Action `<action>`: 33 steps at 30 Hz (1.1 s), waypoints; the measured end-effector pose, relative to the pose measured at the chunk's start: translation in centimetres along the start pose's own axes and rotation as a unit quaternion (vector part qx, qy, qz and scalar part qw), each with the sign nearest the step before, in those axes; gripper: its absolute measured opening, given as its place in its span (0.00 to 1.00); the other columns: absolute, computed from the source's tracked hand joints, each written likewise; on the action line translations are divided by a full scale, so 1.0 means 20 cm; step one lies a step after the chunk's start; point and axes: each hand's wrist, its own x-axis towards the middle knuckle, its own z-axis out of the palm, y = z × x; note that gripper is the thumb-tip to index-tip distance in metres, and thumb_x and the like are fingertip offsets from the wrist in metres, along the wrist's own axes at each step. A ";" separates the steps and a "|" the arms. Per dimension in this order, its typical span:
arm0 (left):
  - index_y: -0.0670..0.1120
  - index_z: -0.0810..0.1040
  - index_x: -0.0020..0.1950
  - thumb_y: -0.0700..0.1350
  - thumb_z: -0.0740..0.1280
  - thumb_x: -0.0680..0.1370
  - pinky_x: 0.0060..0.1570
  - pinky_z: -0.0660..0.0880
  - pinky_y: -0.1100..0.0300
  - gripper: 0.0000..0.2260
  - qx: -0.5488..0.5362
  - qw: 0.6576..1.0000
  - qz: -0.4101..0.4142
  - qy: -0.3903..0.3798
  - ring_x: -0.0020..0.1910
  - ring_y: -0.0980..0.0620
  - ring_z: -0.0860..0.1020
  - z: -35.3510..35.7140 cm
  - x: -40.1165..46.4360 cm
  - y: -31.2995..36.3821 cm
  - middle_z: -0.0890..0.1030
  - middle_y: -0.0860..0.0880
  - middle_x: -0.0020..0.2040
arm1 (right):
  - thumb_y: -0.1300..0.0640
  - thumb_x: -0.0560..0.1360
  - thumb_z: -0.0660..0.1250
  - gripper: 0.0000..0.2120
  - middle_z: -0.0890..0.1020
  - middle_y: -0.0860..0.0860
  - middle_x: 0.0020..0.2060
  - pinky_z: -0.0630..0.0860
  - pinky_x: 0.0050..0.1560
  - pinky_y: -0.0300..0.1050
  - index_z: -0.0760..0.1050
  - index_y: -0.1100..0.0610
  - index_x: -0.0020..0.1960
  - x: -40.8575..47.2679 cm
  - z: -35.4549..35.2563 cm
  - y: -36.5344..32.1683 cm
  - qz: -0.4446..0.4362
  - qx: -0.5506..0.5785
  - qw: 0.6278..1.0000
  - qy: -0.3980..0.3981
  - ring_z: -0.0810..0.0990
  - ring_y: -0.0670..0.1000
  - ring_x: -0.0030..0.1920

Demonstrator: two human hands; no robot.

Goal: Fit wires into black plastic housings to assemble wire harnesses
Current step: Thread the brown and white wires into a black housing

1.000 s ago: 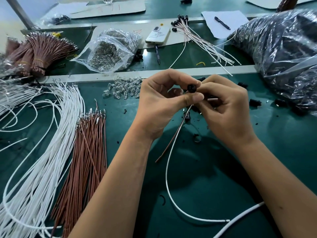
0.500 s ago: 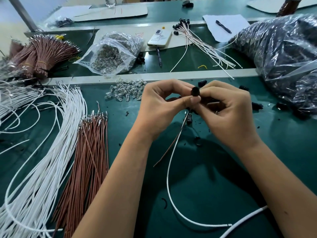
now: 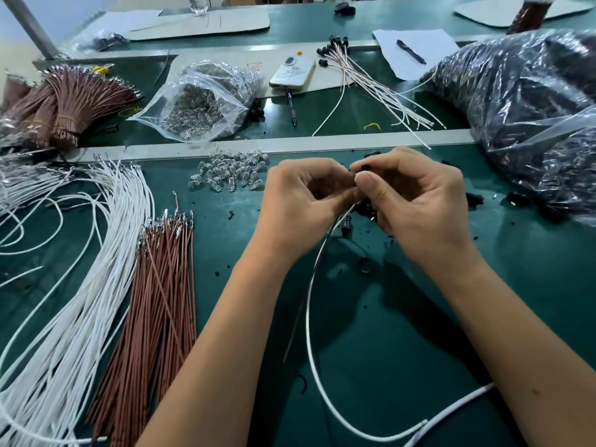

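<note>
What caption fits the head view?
Both hands, left and right, pinch a black housing with white wire trailing.

A single head-worn wide-angle camera is looking forward and steeply down onto a green tabletop (image 3: 403, 350), close enough that both forearms are entering from the bottom edge and filling the lower half of the frame. The left hand (image 3: 300, 204) and right hand (image 3: 416, 201) are meeting just above the centre of the view. The lens is bending straight lines: a pale rail (image 3: 290, 145) beyond the hands is bowing across the frame. To the left of the hands the view is reaching white wires (image 3: 80, 269) near the edge; to their right, a dark plastic bag (image 3: 532, 117). Beyond the hands it is taking in a phone (image 3: 292, 72). No second view is sharing the scene.
</note>
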 end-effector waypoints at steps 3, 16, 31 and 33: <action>0.46 0.83 0.39 0.41 0.76 0.73 0.35 0.75 0.49 0.04 -0.008 1.000 0.002 -0.005 0.33 0.51 0.76 0.01 0.00 -0.01 0.82 0.43 0.32 | 0.62 0.75 0.77 0.07 0.81 0.42 0.31 0.71 0.33 0.30 0.84 0.63 0.51 0.00 -0.01 0.00 0.003 0.022 1.000 0.002 0.75 0.40 0.28; 0.42 0.79 0.38 0.33 0.73 0.76 0.34 0.66 0.62 0.09 -0.026 0.999 -0.039 -0.014 0.31 0.55 0.69 0.06 0.00 -0.04 0.76 0.48 0.31 | 0.54 0.73 0.72 0.09 0.73 0.51 0.28 0.61 0.20 0.34 0.81 0.57 0.37 0.02 -0.01 -0.01 0.234 0.211 0.949 -0.027 0.66 0.44 0.25; 0.43 0.80 0.36 0.32 0.73 0.75 0.35 0.68 0.65 0.10 -0.033 0.997 -0.064 -0.024 0.31 0.57 0.71 0.07 0.00 -0.04 0.77 0.50 0.31 | 0.62 0.79 0.68 0.07 0.78 0.48 0.28 0.62 0.19 0.31 0.77 0.65 0.44 0.02 0.00 -0.02 0.306 0.264 0.914 0.003 0.67 0.42 0.24; 0.44 0.80 0.36 0.32 0.73 0.75 0.35 0.68 0.65 0.10 -0.025 0.997 -0.061 -0.025 0.31 0.58 0.71 0.07 0.00 -0.05 0.77 0.51 0.30 | 0.61 0.77 0.69 0.07 0.77 0.49 0.28 0.62 0.19 0.31 0.78 0.65 0.44 0.02 0.00 -0.02 0.304 0.270 0.914 0.005 0.67 0.42 0.24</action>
